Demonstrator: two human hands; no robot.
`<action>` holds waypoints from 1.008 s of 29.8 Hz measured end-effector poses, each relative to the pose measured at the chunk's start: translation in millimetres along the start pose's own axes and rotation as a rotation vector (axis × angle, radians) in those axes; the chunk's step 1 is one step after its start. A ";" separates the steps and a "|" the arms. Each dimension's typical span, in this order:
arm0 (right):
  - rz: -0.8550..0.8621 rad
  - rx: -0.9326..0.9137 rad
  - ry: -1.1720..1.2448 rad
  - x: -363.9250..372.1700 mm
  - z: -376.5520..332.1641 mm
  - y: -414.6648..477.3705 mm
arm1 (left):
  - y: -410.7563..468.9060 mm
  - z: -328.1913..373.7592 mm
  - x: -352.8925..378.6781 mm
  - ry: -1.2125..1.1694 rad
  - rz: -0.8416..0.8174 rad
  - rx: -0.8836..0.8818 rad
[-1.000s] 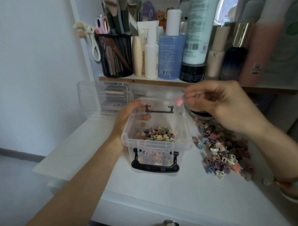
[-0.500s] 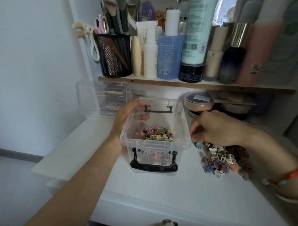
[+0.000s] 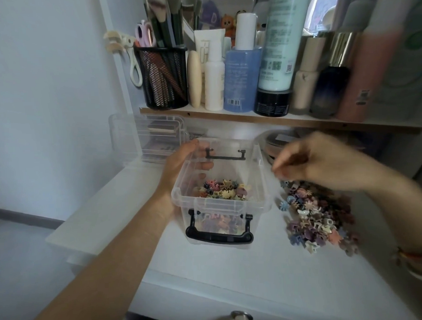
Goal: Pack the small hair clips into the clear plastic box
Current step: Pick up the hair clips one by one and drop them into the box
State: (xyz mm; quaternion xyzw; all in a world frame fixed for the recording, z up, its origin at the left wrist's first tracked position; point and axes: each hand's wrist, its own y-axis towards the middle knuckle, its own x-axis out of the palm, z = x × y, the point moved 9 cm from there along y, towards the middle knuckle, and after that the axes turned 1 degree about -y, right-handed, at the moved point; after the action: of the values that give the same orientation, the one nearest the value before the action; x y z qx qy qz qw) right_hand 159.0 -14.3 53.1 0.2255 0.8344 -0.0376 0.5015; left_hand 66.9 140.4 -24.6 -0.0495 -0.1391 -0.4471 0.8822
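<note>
Clear box (image 3: 218, 204) gripped by left hand (image 3: 181, 163); right hand (image 3: 313, 161) now off clip pile (image 3: 319, 218), fingers (image 3: 281, 168) maybe pinching clip.

Wall (image 3: 47, 93): plain, pale bluish white, fills the left side.
Skirting board (image 3: 23, 215): dark grey strip along the foot of the wall.
Floor (image 3: 17, 257): pale grey, seen at lower left.
Dressing table (image 3: 233, 274): white top. A lower white ledge (image 3: 99, 206) juts out from its left edge.
Drawer knob (image 3: 241, 318): round metal, below the table's front edge.
Shelf (image 3: 275, 121): white board with a raw wood front edge, above the back of the table.
Upright panel (image 3: 117, 74): white, at the shelf's left end.
Light: soft, cool and even.
</note>
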 end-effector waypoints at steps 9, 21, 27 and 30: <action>0.033 -0.018 -0.114 6.1 -0.3 2.2 | 3.2 2.6 -1.6 -0.003 0.047 -0.011; -0.046 0.005 -0.066 4.2 1.2 0.1 | 2.1 -0.6 -3.4 -0.021 0.057 -0.032; -0.203 0.104 -0.375 28.6 23.9 -1.7 | 3.2 -0.1 -3.9 -0.030 0.067 -0.035; -0.209 0.114 -0.420 33.0 21.6 -1.5 | 3.3 -0.6 -4.0 -0.029 0.064 -0.033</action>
State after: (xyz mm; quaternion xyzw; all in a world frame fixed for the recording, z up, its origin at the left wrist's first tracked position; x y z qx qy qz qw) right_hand 163.0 -10.7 14.0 0.1528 0.7272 -0.1823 0.6439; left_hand 67.5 145.3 -26.2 -0.0748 -0.1430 -0.4200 0.8930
